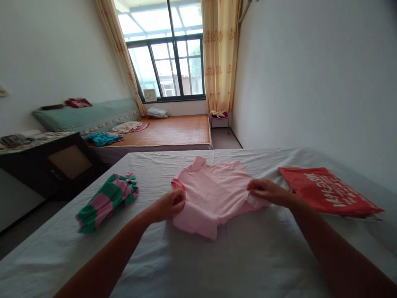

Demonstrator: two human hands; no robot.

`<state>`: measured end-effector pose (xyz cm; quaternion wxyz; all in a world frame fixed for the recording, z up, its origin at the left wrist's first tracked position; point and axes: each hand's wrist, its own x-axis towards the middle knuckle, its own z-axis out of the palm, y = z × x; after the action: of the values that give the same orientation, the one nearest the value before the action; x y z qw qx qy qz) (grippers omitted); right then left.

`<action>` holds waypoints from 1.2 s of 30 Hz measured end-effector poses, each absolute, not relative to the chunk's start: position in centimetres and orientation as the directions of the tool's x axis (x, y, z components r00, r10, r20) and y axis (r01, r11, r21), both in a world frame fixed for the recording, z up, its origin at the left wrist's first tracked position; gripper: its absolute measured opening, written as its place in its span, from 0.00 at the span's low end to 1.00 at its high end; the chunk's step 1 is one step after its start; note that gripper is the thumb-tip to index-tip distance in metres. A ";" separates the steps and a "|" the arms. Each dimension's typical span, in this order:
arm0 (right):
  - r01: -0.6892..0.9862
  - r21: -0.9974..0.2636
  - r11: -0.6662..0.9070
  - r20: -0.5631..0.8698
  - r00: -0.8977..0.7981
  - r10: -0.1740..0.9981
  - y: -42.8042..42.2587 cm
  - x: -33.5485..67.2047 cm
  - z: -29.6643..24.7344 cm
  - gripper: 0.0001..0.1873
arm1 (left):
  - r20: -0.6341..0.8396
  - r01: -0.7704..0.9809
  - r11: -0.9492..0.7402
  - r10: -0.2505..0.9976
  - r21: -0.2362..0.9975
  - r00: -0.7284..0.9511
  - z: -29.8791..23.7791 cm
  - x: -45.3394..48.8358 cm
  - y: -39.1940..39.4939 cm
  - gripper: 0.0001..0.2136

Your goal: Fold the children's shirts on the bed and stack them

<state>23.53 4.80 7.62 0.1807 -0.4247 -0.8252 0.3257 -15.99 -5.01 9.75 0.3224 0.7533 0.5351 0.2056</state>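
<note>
A small pink shirt (214, 192) lies spread on the white sheet of the bed (235, 256) in front of me. My left hand (169, 205) is closed in a pinch on the shirt's left edge, by the darker pink sleeve trim. My right hand (266, 191) is closed on the shirt's right edge, where a white label shows. Both forearms reach in from the bottom of the view.
A crumpled green and pink striped garment (108, 200) lies on the sheet to the left. A red bag with white lettering (328, 190) lies at the right. Beyond stand a dark cabinet (52, 163), a second bed with a mat (173, 130), and a window (169, 66).
</note>
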 end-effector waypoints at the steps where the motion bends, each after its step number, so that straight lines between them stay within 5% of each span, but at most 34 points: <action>1: 0.558 -0.753 0.350 0.070 -0.460 0.885 5.6 23.6 6.7 0.14 | 0.001 0.645 -0.151 0.974 0.749 0.227 9.3 -16.3 -3.7 0.09; 5: 0.549 -0.830 0.104 0.063 -0.093 0.994 7.7 24.7 3.4 0.24 | 0.036 0.547 -0.001 0.998 0.837 -0.053 7.2 -17.3 -0.3 0.20; 10: 0.575 -0.818 0.026 -0.094 -0.178 0.980 7.8 26.0 2.8 0.35 | 0.007 0.531 -0.010 1.000 0.847 0.007 5.9 -18.0 -0.8 0.28; 15: 0.549 -0.787 0.281 0.092 -0.345 0.934 7.0 25.2 3.6 0.41 | -0.041 0.587 -0.082 0.980 0.806 0.193 6.2 -18.2 -1.6 0.32; 21: 0.651 -0.661 0.374 0.109 -0.410 0.906 7.3 26.0 3.2 0.33 | -0.025 0.646 -0.061 0.992 0.761 0.122 6.0 -19.1 -1.4 0.21; 24: 0.778 -0.509 0.369 0.234 -0.288 0.929 7.8 25.7 3.1 0.29 | -0.012 0.804 -0.077 0.995 0.590 0.104 6.2 -18.9 -1.5 0.17; 28: 0.790 -0.303 0.532 0.488 -0.351 0.799 6.1 21.8 3.7 0.22 | 0.275 0.918 -0.282 0.939 0.278 0.205 6.4 -16.2 -2.0 0.16; 32: 0.592 -0.275 0.758 0.301 -0.696 0.652 1.8 16.1 3.4 0.26 | 0.228 0.806 -0.552 0.830 0.212 0.509 4.8 -13.0 -2.7 0.19; 36: 0.618 -0.256 0.743 0.118 -0.743 0.659 0.4 15.1 2.3 0.35 | 0.083 0.814 -0.543 0.839 0.208 0.538 3.2 -12.0 -3.0 0.25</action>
<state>15.06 0.39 2.27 0.1008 -0.3438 -0.9282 0.1006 -12.00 -3.00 3.19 0.0724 0.8740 0.4726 0.0867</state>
